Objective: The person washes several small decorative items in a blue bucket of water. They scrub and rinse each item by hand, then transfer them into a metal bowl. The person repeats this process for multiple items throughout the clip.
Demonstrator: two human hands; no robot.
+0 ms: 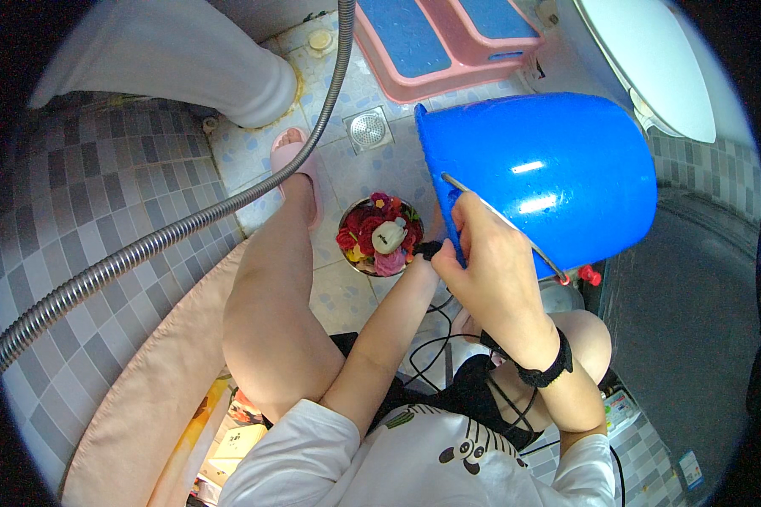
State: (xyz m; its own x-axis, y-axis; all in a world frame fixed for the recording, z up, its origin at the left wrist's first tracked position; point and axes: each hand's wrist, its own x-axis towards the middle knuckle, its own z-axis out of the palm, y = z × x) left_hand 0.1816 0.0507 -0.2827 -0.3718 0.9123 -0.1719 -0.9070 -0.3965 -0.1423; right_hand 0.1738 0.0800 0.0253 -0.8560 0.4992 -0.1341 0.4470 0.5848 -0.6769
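Observation:
A large blue bucket [566, 182] lies tilted on its side at the right, its mouth toward the left. My right hand [486, 245] is closed on the bucket's rim by the thin metal handle [516, 230]. My left hand [435, 226] reaches to the bucket's mouth; its fingers are hidden behind the rim, so their hold does not show. Just left of that wrist, a round basin [350, 264] with red, pink and yellow flowers sits on the floor. A small white bottle-like item [389, 237] rests in it.
A flexible metal hose [220, 205] crosses the left side. Beyond are a floor drain [368, 130], a pink and blue step stool [448, 51] and a white pedestal [194, 59]. A toilet [651, 63] stands far right. Black cables [431, 346] hang near my lap.

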